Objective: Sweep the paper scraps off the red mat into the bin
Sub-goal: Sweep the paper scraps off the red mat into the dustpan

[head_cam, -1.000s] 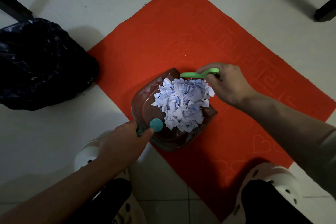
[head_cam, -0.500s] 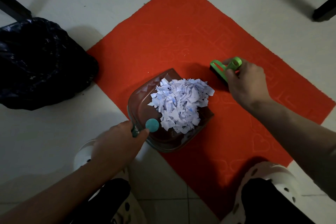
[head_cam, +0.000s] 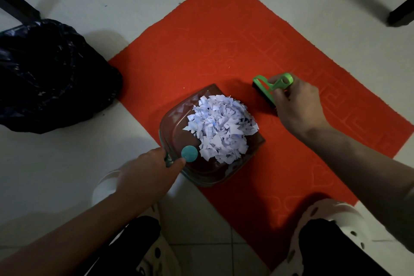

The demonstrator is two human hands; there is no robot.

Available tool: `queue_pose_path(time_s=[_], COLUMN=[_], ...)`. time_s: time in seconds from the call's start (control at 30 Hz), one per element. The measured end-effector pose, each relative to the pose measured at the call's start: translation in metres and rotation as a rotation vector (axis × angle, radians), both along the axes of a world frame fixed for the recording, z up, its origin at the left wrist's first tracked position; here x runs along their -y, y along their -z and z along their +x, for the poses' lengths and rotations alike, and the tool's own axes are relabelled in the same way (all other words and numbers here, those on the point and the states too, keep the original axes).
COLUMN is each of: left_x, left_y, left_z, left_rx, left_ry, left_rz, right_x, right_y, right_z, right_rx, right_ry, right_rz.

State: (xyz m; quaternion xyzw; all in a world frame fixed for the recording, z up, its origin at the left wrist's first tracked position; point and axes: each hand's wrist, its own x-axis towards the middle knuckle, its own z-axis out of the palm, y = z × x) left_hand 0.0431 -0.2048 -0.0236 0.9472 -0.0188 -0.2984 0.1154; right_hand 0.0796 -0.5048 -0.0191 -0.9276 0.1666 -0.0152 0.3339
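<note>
A heap of white paper scraps (head_cam: 221, 127) fills a clear dustpan (head_cam: 174, 123) that lies on the near-left edge of the red mat (head_cam: 219, 36). My left hand (head_cam: 147, 175) grips the dustpan's teal handle (head_cam: 189, 153). To the right of the pan, my right hand (head_cam: 298, 105) holds a small green brush (head_cam: 271, 86) with its dark bristles down on the mat. The bin, lined with a black bag (head_cam: 47, 74), stands on the floor to the left of the mat. One or two tiny specks remain on the mat near its middle.
White tiled floor surrounds the mat. My two white clogs (head_cam: 333, 215) sit at the bottom, the right one on the mat's near corner. Dark furniture legs (head_cam: 401, 15) stand at the top right and top left.
My right hand drew the green brush away from the dustpan's mouth to the right and set it down on the mat. The dustpan and left hand shifted slightly left.
</note>
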Motion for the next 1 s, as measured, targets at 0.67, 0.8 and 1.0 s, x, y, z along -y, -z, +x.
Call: queue_pose_path(time_s=[0.67, 0.8, 1.0], left_x=[0.003, 0.004, 0.005], left_y=[-0.005, -0.006, -0.009], left_z=[0.002, 0.002, 0.002], left_rx=[-0.044, -0.050, -0.034], left_ry=[-0.004, -0.007, -0.011], left_rz=[-0.017, -0.015, -0.022], right_x=[-0.014, -0.018, -0.042], right_y=[-0.010, 0.000, -0.008], right_z=[-0.003, 0.000, -0.010], right_rx=[0.043, -0.018, 0.015], right_ry=[-0.020, -0.042, -0.184], right_rz=[0.044, 0.014, 0.144])
